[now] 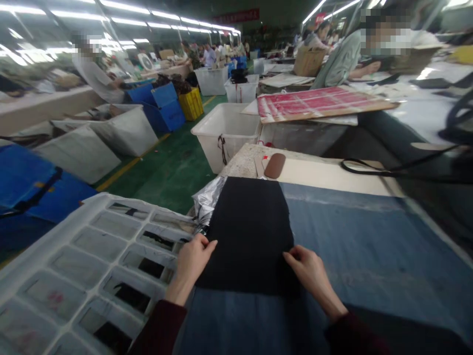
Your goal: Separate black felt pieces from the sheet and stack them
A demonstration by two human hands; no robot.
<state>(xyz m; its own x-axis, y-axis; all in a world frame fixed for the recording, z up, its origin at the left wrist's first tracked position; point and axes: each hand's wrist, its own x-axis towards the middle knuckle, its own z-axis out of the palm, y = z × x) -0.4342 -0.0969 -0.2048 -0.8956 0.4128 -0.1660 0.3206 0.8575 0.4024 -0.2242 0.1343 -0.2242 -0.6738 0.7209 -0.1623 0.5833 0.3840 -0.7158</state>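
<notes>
A black piece of fabric (251, 231) lies nearly flat on the blue-grey work surface (369, 246), its far end reaching the left edge near some crumpled silver foil (210, 199). My left hand (194, 264) pinches its left edge between thumb and fingers. On the opposite side, my right hand (308, 271) pinches the right edge in the same way. Both hands are at about the same height along the cloth. Beyond it, a brown rounded flat piece (275, 165) rests on a cream board (321, 172).
At left stands a white compartment tray (121, 246) with dark pieces in several cells. A white bin (229, 133) stands past the table. A red-and-white board (314, 103) lies at the back right, near a black cord (369, 171). A co-worker (343, 59) sits at right.
</notes>
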